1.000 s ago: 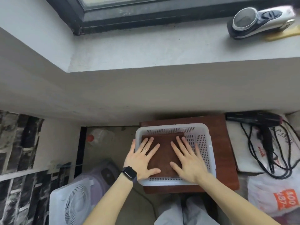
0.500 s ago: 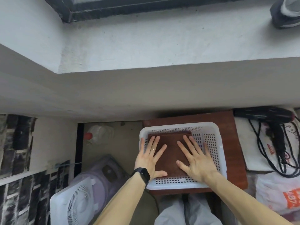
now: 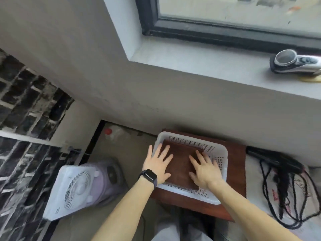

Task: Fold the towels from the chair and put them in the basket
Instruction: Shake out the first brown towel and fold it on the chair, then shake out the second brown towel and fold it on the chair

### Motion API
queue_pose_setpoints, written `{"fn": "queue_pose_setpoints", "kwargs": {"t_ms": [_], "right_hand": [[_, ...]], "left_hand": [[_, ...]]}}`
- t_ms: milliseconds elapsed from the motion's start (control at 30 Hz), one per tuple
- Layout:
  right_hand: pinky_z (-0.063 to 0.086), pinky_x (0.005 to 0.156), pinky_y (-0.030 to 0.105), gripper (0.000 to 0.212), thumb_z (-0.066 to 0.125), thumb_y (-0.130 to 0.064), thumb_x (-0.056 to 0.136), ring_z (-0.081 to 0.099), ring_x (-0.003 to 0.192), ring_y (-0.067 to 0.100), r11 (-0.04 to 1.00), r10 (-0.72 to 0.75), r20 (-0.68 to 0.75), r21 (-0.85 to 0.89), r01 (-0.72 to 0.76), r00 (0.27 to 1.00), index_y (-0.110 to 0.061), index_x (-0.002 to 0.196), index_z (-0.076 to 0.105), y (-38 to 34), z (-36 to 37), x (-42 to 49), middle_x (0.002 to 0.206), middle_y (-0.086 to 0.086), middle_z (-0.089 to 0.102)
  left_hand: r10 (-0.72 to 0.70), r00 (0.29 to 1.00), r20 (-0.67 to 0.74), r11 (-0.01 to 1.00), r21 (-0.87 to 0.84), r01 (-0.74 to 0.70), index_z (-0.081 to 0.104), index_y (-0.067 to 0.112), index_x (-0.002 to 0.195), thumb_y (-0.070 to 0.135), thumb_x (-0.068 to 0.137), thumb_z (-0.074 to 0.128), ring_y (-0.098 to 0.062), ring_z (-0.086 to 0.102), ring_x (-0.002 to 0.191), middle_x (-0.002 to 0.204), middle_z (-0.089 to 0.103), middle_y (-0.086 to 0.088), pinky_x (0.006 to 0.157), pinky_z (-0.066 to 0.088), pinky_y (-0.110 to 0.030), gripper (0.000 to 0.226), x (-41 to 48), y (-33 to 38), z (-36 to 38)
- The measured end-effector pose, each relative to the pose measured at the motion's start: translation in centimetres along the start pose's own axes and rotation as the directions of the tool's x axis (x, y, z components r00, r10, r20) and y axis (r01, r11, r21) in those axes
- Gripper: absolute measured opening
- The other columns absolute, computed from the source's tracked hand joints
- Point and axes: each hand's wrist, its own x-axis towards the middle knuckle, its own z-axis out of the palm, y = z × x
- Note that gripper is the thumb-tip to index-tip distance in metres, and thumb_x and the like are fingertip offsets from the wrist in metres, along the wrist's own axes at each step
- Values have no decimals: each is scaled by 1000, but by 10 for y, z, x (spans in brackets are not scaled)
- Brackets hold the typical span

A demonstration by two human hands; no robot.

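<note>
A folded brown towel (image 3: 180, 164) lies flat inside the white perforated basket (image 3: 219, 152), which stands on a dark red wooden stool (image 3: 236, 173). My left hand (image 3: 158, 164), with a black watch on the wrist, rests flat on the towel's left side with fingers spread. My right hand (image 3: 204, 169) presses flat on the towel's right side, fingers straight. Neither hand grips anything. No chair or other towel is in view.
A white box fan (image 3: 73, 186) leans on the floor at the left. A black hair dryer (image 3: 276, 160) with its coiled cord lies on white bags at the right. A silver device (image 3: 293, 64) sits on the window sill. A plastic bottle (image 3: 112, 133) lies by the wall.
Both hands stay flat on the towel in the basket. The view has tilted and swung, bringing the window and sill into sight at the upper right.
</note>
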Motion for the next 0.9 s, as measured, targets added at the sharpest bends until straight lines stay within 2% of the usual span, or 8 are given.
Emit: {"fn": "queue_pose_setpoints", "kwargs": {"t_ms": [100, 200, 267, 333, 433, 533, 700, 900], "right_hand": [[32, 116, 48, 52, 39, -48, 99, 26, 146, 33, 996, -86, -82, 15, 87, 993, -34, 149, 40, -13, -38, -30, 158, -2, 38], [40, 110, 43, 46, 41, -49, 97, 35, 142, 27, 953, -303, -151, -48, 299, 941, -39, 141, 50, -46, -72, -52, 146, -11, 51], [43, 107, 42, 42, 45, -47, 94, 40, 138, 25, 885, -464, -223, -91, 456, 857, -39, 134, 56, -83, -93, -64, 139, -13, 57], [47, 104, 42, 38, 50, -43, 93, 47, 134, 27, 786, -613, -292, -131, 605, 734, -35, 128, 64, -132, -110, -82, 131, -11, 64], [54, 95, 42, 36, 52, -43, 90, 56, 123, 29, 603, -781, -331, -181, 777, 529, -31, 118, 71, -213, -122, -117, 119, -10, 70], [52, 96, 41, 40, 48, -47, 90, 56, 123, 28, 404, -906, -239, -242, 882, 349, -31, 120, 69, -294, -118, -160, 118, -9, 70], [43, 100, 36, 34, 57, -35, 96, 51, 123, 28, 77, -996, -55, -277, 958, 64, -28, 128, 64, -410, -80, -260, 126, -3, 66], [45, 102, 42, 38, 51, -40, 96, 49, 125, 28, -197, -978, 113, -218, 956, -176, -30, 132, 59, -496, 2, -389, 133, -4, 61]], "left_hand": [[-208, 978, 3, 950, -238, 202, 9, 31, 157, 54, 97, 39, -35, -7, 151, 166, -3, -5, 118, -3, -60, 71, -46, 3, -16], [-416, 909, -22, 812, -458, 361, 14, 33, 156, 51, 96, 39, -32, -1, 151, 166, 5, -2, 120, 1, -56, 68, -101, -10, -25], [-564, 825, -45, 683, -587, 435, 17, 36, 155, 50, 96, 41, -27, 2, 152, 165, 9, 1, 121, 2, -54, 65, -146, -24, -22], [-714, 699, -53, 541, -676, 501, 19, 37, 154, 51, 96, 42, -25, 5, 152, 165, 11, 3, 121, 5, -52, 64, -198, -40, -11], [-893, 450, -8, 306, -745, 593, 23, 38, 153, 52, 96, 42, -23, 7, 152, 164, 13, 4, 121, 6, -48, 61, -285, -56, 16], [-972, 221, 81, 72, -789, 610, 20, 39, 154, 49, 96, 46, -23, 5, 152, 165, 10, 6, 120, 4, -48, 64, -380, -50, 47], [-966, -150, 213, -260, -775, 575, 25, 42, 152, 49, 93, 50, -22, 15, 150, 163, 19, 8, 121, 13, -49, 65, -530, 1, 110], [-862, -430, 268, -482, -696, 533, 35, 33, 150, 45, 90, 55, -27, 26, 146, 158, 31, -2, 115, 24, -46, 63, -673, 83, 172]]}}
